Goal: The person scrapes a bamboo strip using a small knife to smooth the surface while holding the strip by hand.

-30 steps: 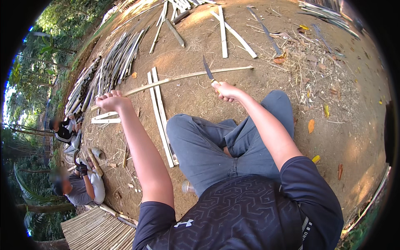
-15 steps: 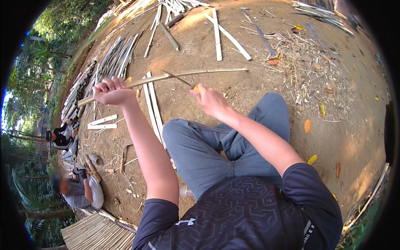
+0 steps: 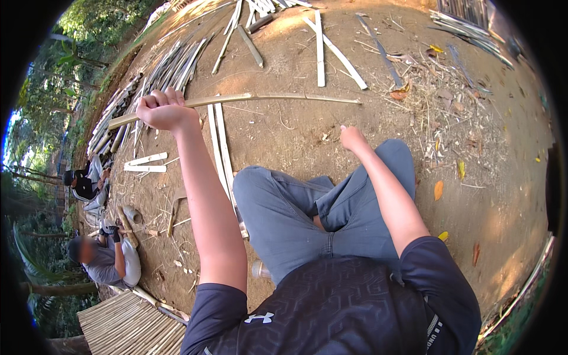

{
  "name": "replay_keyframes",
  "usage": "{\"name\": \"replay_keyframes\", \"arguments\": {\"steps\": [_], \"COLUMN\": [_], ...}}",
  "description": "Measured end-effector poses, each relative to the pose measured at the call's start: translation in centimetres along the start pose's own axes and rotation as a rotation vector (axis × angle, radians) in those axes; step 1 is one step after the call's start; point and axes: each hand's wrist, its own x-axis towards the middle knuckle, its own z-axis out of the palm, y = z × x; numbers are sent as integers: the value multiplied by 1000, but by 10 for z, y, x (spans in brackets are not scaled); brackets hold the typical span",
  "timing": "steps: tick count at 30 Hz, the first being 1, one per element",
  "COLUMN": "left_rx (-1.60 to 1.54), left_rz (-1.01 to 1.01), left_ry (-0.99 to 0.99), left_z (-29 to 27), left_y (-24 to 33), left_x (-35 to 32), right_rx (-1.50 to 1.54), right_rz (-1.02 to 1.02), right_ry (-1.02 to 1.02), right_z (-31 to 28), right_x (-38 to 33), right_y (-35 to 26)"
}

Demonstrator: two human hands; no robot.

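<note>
My left hand [image 3: 165, 111] is closed around a long, slightly bent bamboo strip [image 3: 278, 96] near its left end. The strip reaches out to the right, above the ground and beyond my knees. My right hand [image 3: 354, 139] is closed in front of my right knee, apart from the strip and below its right tip. It grips a knife whose handle is hidden in the fist; the thin blade hardly shows against the soil.
Two pale slats [image 3: 222, 148] lie left of my crossed legs [image 3: 325, 213], near a curved blade tool [image 3: 174, 214]. Bamboo poles [image 3: 177, 65] are piled at the far left. Two people [image 3: 112, 254] sit at the left. Shavings [image 3: 432, 112] litter the right.
My right hand with the knife has moved right, away from the strip and past its end. The blade no longer touches the strip. My left hand keeps its hold.
</note>
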Motion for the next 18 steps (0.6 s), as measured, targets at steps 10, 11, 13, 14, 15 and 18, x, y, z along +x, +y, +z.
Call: {"name": "replay_keyframes", "arguments": {"steps": [10, 11, 13, 14, 15, 18], "left_rx": [58, 62, 70, 66, 55, 20], "left_rz": [22, 22, 29, 28, 22, 17], "left_ry": [131, 135, 145, 140, 134, 100], "left_z": [-5, -6, -9, -11, -11, -11], "left_y": [-1, -2, -1, 0, -1, -3], "left_x": [6, 5, 5, 5, 3, 1], "right_rx": [226, 222, 298, 313, 326, 306], "right_rz": [-326, -353, -403, -427, -446, -520], "right_ry": [-136, -53, 33, 37, 48, 29], "right_z": [-59, -56, -62, -60, -60, -47], "right_x": [-124, -127, -134, -132, -128, -134], "right_y": [-85, -91, -108, -115, -122, -145]}}
